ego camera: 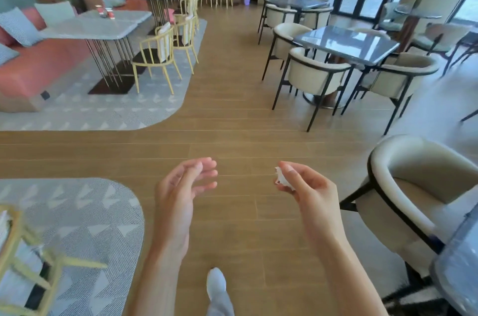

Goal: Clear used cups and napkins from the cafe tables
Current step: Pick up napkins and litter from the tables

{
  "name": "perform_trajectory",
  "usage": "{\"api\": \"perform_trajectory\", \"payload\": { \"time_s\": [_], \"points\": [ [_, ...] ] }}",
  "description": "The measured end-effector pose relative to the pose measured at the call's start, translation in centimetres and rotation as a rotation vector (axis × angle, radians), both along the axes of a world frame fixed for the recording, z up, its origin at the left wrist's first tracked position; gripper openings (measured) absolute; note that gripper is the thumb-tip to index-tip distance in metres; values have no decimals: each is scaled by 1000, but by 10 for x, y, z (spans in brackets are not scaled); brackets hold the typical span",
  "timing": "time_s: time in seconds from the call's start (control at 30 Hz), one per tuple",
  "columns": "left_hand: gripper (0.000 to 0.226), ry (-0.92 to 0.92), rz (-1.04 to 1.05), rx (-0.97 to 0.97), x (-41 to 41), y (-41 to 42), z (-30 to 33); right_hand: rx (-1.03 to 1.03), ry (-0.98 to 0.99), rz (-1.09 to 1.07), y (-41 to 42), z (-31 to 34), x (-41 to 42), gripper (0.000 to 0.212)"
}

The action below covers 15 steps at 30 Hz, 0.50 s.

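The person stands on the wooden floor (227,114) between the seating areas with both forearms raised in front: the right hand (302,186) has its grip pinched on a small crumpled white napkin (282,178) held between thumb and fingertips, while the left hand (181,186) hangs beside it with loosely curled fingers and nothing in it. Off to the left, well away, a pale marble bench (85,27) by the pink sofa (38,64) carries a few small red-and-white items (107,12), too blurred to identify. A cream armchair (413,186) sits near the right hand, and a grey shoe (216,280) shows below.
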<state>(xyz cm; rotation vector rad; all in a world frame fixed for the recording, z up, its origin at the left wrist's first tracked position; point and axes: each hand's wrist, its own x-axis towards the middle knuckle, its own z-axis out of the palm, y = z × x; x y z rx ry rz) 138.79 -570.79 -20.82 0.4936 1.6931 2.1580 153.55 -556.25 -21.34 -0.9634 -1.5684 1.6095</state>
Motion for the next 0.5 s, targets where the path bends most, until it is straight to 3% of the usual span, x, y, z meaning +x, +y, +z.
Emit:
{"api": "perform_trajectory", "payload": {
  "time_s": [0.17,0.5],
  "points": [
    [25,-49,-17,20,-102,92,-16,37,-62,-99,93,-14,-97,12],
    [26,-52,-130,78,-280,268,24,107,-13,-225,259,16,-263,10]
  ]
}}
